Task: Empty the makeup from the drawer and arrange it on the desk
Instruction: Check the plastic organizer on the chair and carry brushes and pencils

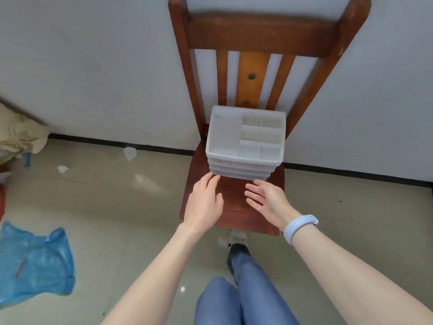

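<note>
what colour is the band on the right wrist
Pale lavender-blue; the smooth wristband sits just behind the right hand, seen clearly in the head view.

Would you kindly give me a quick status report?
Left hand and right hand open, empty. White organizer on chair, top compartments bare. Nothing in the way.

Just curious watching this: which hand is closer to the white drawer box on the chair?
The left hand. Its fingertips reach the bottom front left corner of the white drawer box. The right hand hangs open a little short of the box's front, palm turned inward.
</note>
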Tool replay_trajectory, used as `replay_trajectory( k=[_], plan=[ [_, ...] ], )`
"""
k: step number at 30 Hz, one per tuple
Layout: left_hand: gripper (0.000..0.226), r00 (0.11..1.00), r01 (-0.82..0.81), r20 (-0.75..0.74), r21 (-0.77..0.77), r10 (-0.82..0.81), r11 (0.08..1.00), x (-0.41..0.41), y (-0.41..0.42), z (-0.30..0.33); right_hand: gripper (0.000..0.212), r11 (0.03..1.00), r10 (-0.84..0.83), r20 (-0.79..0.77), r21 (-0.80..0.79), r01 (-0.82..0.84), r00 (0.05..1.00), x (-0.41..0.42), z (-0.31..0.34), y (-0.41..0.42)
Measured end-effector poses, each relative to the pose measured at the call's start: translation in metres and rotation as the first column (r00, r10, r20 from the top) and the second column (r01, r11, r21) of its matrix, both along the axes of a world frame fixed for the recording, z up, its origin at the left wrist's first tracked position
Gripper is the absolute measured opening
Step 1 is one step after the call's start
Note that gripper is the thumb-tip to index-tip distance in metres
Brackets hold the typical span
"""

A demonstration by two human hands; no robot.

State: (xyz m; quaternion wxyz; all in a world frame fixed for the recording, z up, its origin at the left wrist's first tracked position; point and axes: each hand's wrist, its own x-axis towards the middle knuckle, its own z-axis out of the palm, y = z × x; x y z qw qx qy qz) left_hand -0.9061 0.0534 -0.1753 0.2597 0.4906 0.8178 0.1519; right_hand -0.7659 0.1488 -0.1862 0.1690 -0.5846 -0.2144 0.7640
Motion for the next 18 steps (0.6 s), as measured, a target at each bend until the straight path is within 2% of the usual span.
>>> replay_trajectory(
  k=[5,8,10,13,15,18],
  plan=[
    [0.060,0.986,0.107,-0.123,-0.035,-0.111,0.994,-0.028,0.052,-0.048,0.036,0.941,-0.248,-0.092,-0.258,0.217,0.964,-0.044,-0.060,0.050],
    [0.065,0.953,0.216,-0.202,-0.066,-0.225,0.974,-0.036,0.066,-0.067,0.024,0.900,-0.330,-0.110,-0.335,0.278,0.937,-0.063,-0.081,0.067],
    [0.065,0.942,0.246,-0.212,-0.091,-0.261,0.965,-0.044,0.071,-0.076,0.024,0.861,-0.413,-0.116,-0.373,0.345,0.903,-0.073,-0.088,0.073],
    [0.063,0.947,0.260,-0.165,-0.116,-0.277,0.959,-0.058,0.071,-0.084,0.030,0.814,-0.504,-0.107,-0.392,0.429,0.857,-0.080,-0.094,0.071],
    [0.062,0.938,0.301,-0.141,-0.122,-0.317,0.946,-0.066,0.068,-0.086,0.036,0.822,-0.502,-0.101,-0.366,0.437,0.859,-0.079,-0.098,0.064],
    [0.057,0.944,0.312,-0.099,-0.048,-0.315,0.949,-0.075,0.067,-0.084,0.043,0.834,-0.491,-0.099,-0.341,0.434,0.866,-0.073,-0.100,0.046]
  ],
)
